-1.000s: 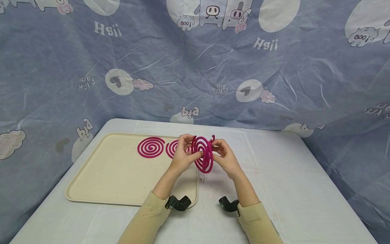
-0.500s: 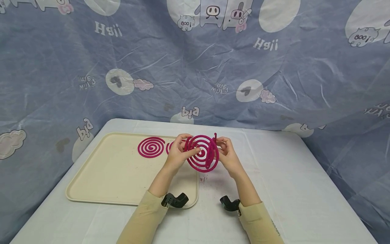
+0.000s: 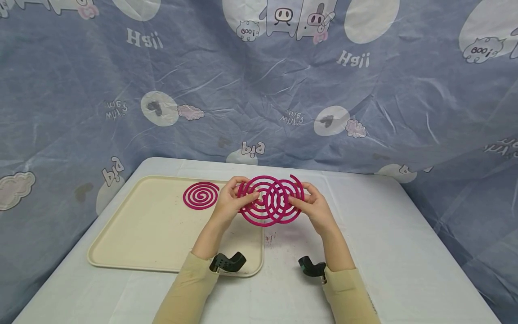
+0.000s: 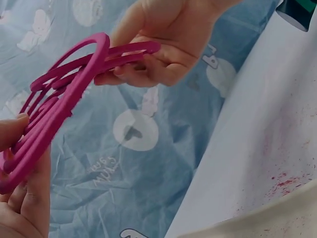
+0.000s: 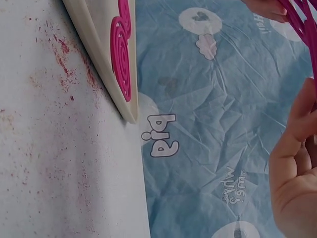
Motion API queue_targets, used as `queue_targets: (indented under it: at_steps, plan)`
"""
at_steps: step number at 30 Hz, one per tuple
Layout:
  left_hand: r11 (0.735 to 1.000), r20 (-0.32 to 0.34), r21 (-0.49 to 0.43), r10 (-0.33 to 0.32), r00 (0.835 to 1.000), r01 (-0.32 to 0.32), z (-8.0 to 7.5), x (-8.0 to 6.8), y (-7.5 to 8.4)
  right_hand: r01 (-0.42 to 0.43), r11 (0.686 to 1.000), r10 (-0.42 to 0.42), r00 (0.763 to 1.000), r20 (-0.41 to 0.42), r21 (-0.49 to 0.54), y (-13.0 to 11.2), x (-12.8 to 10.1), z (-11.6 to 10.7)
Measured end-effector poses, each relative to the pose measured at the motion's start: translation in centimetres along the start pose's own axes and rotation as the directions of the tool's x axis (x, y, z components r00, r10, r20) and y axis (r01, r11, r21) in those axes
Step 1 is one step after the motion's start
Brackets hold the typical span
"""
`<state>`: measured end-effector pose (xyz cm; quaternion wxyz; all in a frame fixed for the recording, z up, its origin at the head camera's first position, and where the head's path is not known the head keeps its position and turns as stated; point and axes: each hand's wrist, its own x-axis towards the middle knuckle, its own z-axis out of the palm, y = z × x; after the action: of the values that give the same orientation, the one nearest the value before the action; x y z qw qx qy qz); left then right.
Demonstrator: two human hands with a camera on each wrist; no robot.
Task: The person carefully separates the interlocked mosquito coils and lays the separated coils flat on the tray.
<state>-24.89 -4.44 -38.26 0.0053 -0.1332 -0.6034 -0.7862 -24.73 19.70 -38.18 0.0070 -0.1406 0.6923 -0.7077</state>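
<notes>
Two magenta mosquito coils are held up above the tray's right edge, overlapping in the head view. My left hand (image 3: 230,204) pinches the left mosquito coil (image 3: 252,221), thumb on its near face. My right hand (image 3: 317,211) pinches the right mosquito coil (image 3: 297,211) the same way. In the left wrist view both coils appear nearly edge-on, crossing between my left hand (image 4: 29,203) and right hand (image 4: 173,49). Whether they are interlocked or only overlapping I cannot tell. One mosquito coil (image 3: 201,195) lies flat on the tray; beside it another mosquito coil (image 5: 121,64) is largely hidden behind my left hand in the head view.
The cream tray (image 3: 162,238) lies on the left of the white-covered table (image 3: 388,243). Reddish crumbs (image 3: 270,237) are scattered by its right edge. A blue printed cloth (image 3: 259,90) hangs behind the table. Black wrist mounts (image 3: 228,262) sit at both cuffs.
My hands have moved apart, left hand leftward and right hand rightward. The held coils have turned from edge-on to face the head camera and now spread side by side, partly overlapping.
</notes>
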Motion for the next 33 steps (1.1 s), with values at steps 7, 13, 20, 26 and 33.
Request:
queue_targets:
  at_steps: [7, 13, 20, 26, 33]
  plan:
    - [0.996, 0.022, 0.086, 0.009, 1.0, -0.011, -0.5, -0.1, 0.6, -0.031, 0.996, 0.031, 1.0, -0.004, -0.089, -0.2, -0.1, -0.4]
    - [0.98, 0.196, 0.174, 0.058, 0.979, -0.093, -1.3, -0.2, 0.9, -0.071, 0.98, 0.084, 0.994, 0.064, -0.188, -0.4, -0.2, -1.2]
    - [0.936, 0.408, 0.312, 0.026, 0.913, -0.166, -1.1, -1.6, 3.3, -0.098, 0.96, 0.154, 0.966, 0.205, -0.261, -0.8, -0.6, -2.1]
    - [0.928, 0.419, 0.345, -0.019, 0.908, -0.14, -1.0, -1.6, 3.5, -0.084, 0.959, 0.143, 0.968, 0.207, -0.27, -0.8, -0.6, -2.0]
    - [0.926, 0.363, 0.337, 0.038, 0.931, -0.169, -0.6, -1.5, 3.1, -0.066, 0.968, 0.096, 0.989, 0.115, -0.241, -0.5, -0.4, -1.8]
